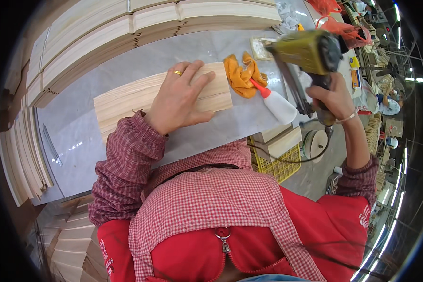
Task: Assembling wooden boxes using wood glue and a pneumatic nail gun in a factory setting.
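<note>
A pale wooden board (127, 101) lies on the grey tabletop in front of me. My left hand (183, 96) rests on it palm down, fingers spread, with a gold ring on one finger. On the right, my right hand (333, 96) is wrapped round the handle of a yellow and black pneumatic nail gun (303, 51), raised above the table's right part. Its nose points left, apart from the board. Beside the board's right end lie an orange cloth (243, 77) and a white squeeze bottle with a red nozzle (279, 105).
Stacked wooden boards (155, 26) line the table's (178, 145) far side, and more boards (21, 155) stand at the left. Below the right edge are a yellow plastic crate (286, 164) and an air hose (310, 160). Red plastic bags (345, 30) lie at the far right.
</note>
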`<state>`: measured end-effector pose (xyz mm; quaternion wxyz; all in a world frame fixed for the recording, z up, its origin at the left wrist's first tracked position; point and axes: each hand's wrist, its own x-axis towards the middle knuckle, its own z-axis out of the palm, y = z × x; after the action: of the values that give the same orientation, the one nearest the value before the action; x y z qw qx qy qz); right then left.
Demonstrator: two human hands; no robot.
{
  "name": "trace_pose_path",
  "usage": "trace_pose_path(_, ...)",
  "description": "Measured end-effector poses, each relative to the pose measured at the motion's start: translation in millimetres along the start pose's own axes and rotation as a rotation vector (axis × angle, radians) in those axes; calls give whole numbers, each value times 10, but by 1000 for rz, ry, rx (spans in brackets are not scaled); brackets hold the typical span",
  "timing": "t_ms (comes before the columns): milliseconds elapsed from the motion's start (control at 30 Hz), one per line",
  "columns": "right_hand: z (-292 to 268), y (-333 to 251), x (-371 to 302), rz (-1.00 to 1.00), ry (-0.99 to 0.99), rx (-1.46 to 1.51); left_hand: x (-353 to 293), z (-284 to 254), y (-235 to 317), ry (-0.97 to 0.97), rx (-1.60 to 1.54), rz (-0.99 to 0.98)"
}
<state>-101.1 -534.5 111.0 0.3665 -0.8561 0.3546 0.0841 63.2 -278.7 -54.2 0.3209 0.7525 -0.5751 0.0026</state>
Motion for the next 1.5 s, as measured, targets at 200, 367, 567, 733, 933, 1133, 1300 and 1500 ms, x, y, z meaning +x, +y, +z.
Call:
trace_pose_path(200, 349, -536, 174, -163, -98, -156, 11, -29, 46, -52, -7, -39)
trace_pose_path(367, 441, -485, 248, -223, -165, -151, 5, -5, 40, -41, -24, -39)
trace_pose_path(567, 361, -488, 199, -110, -172, -90, -3, 29, 8, 8, -3, -11)
trace_pose_path(733, 362, -507, 171, -30, -198, -89, -2, 30, 8, 9, -6, -13)
trace_pose_path(933, 394, -497, 164, -115, -163, -95, 1, 14, 25, 7, 0, -11)
trace_pose_path(1133, 396, -444, 146, -197, -153, -175, -7, 33, 9, 16, -5, -6)
trace_pose_path(1300, 390, -300, -25, -225, -150, -170, -6, 29, -16, 22, -12, 2)
trace_pose_path(1500, 409, -294, -70, -179, -171, -111, 24, 37, -44, 23, -7, -2)
